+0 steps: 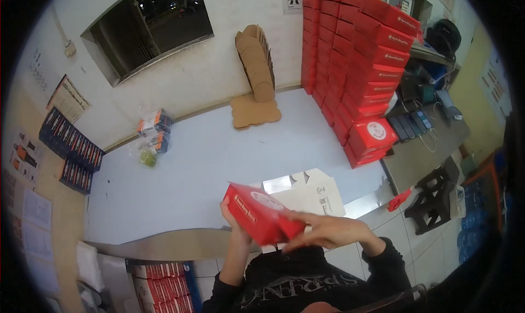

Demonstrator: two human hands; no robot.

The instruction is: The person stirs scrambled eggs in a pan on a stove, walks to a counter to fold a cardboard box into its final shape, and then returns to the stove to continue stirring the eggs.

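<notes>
A red printed cardboard box (252, 210) is held up in front of my chest, above the near edge of the table. My left hand (234, 218) grips its left side, with part of the fingers hidden behind it. At the box's right end, my right hand (328, 230) has its fingers spread on a red end flap (293, 226); motion blurs the fingertips. White tabs show at the box's lower end. Just beyond the hands, a flat unfolded carton blank (316, 190) lies with its pale inner side up and bears small print.
Tall stacks of red boxes (344, 62) stand at the table's back right. Brown cardboard pieces (256, 112) lie and lean by the wall. Dark blue boxes (71, 144) and plastic-wrapped packs (156, 128) sit left on the white tabletop (184, 190). Phones (410, 126) rest on a side counter.
</notes>
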